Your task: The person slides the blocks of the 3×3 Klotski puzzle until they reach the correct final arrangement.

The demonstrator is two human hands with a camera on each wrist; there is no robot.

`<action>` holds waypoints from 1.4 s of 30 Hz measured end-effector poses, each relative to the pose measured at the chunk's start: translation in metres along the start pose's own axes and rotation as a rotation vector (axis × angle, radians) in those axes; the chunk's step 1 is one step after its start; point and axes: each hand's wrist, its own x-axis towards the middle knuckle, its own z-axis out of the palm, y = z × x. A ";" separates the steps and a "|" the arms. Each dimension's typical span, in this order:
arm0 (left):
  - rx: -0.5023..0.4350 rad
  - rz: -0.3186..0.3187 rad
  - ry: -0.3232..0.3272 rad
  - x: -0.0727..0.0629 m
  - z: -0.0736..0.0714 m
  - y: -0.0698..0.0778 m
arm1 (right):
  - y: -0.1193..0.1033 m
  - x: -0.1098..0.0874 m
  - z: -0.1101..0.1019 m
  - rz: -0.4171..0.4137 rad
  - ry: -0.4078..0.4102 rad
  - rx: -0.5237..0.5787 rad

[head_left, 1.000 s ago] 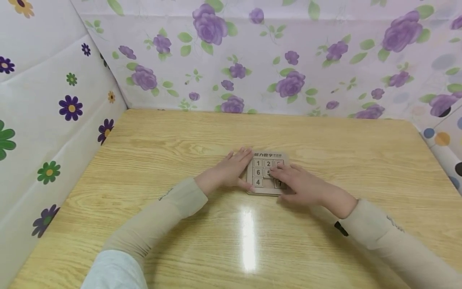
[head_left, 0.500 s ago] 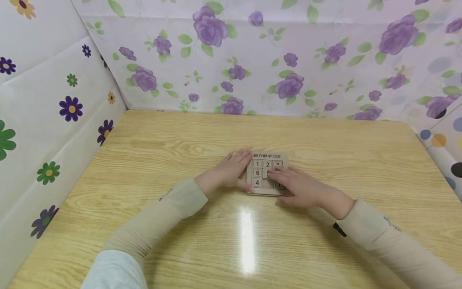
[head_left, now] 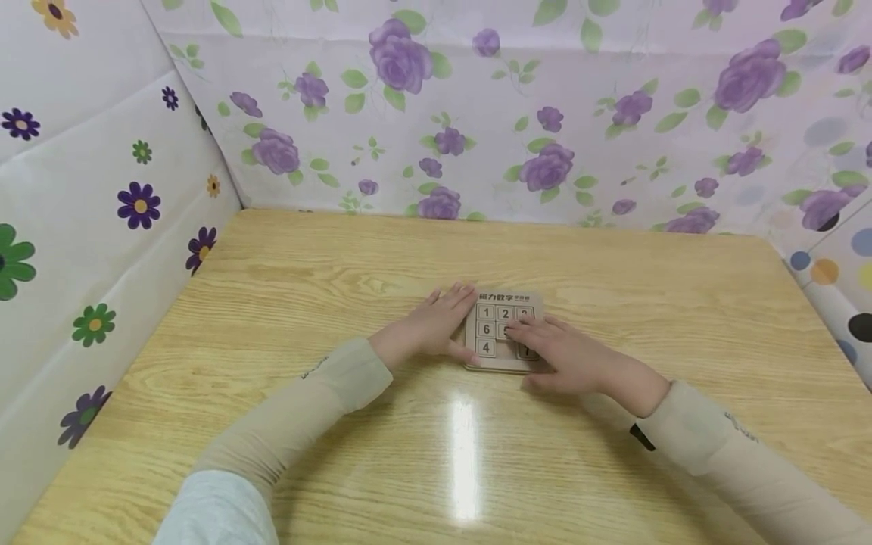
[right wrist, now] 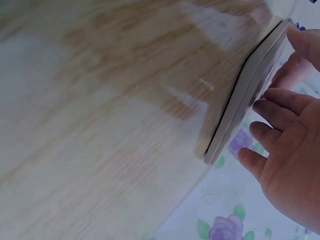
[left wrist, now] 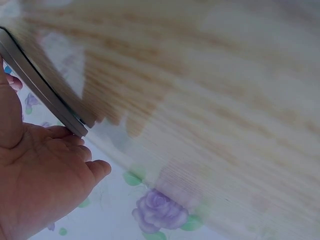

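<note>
A number sliding puzzle (head_left: 500, 364) lies flat on the wooden table in the head view, with dark characters along its far rim. Tiles 1, 2, 6 and 4 show plainly; a gap (head_left: 506, 350) sits in the middle of the near row. My left hand (head_left: 436, 322) rests against the puzzle's left side, fingers extended along the edge and thumb at the near left corner. Over the right part lies my right hand (head_left: 568, 352), its extended fingertips on the 5 tile (head_left: 502, 330) and partly covering the 7 tile. Both wrist views show the puzzle's edge beside the hands.
The wood-grain table (head_left: 341, 257) stretches around the puzzle on all sides. Behind it hangs a cloth (head_left: 477, 113) with purple roses, and a flower-print sheet (head_left: 68, 212) borders the left. A bright light reflection lies on the near tabletop.
The right hand has shifted slightly left over the puzzle, its fingers now covering more of the 5 and 7 tiles. The left hand stays in place; the head view has tilted slightly.
</note>
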 end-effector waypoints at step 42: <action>-0.015 0.018 0.008 -0.002 -0.002 0.000 | -0.001 -0.006 0.001 -0.037 0.016 -0.018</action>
